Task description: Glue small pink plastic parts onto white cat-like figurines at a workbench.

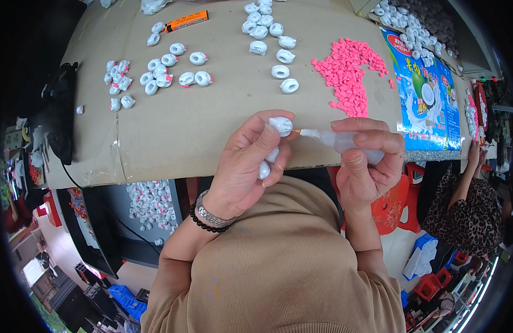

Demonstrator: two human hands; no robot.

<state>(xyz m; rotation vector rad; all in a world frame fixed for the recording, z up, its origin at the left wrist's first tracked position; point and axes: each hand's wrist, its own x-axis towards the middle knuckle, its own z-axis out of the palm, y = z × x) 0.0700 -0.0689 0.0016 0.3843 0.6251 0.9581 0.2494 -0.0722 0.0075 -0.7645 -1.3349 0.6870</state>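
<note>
Pinched between the thumb and fingers of my left hand (242, 161) is a small white plastic piece (280, 125), rounded with moulded shapes. At least two more such pieces sit lower in the same palm. My right hand (370, 169) is closed round a translucent squeeze bottle (344, 142), held sideways. Its white-wrapped neck ends in a thin orange tip, which points left at the pinched piece; whether it touches cannot be told. Beyond my hands, bright pink small pieces (348, 72) lie in a heap. A column of white ring-like pieces (280, 71) runs along the table's middle.
White pieces with pink bits (162, 72) stand in groups at the left, near an orange box (186, 21). A blue printed sheet (426, 94) covers the table's right part. Below the left edge, a grey drawer (115, 200) holds many pieces. Another person (464, 205) sits at the right.
</note>
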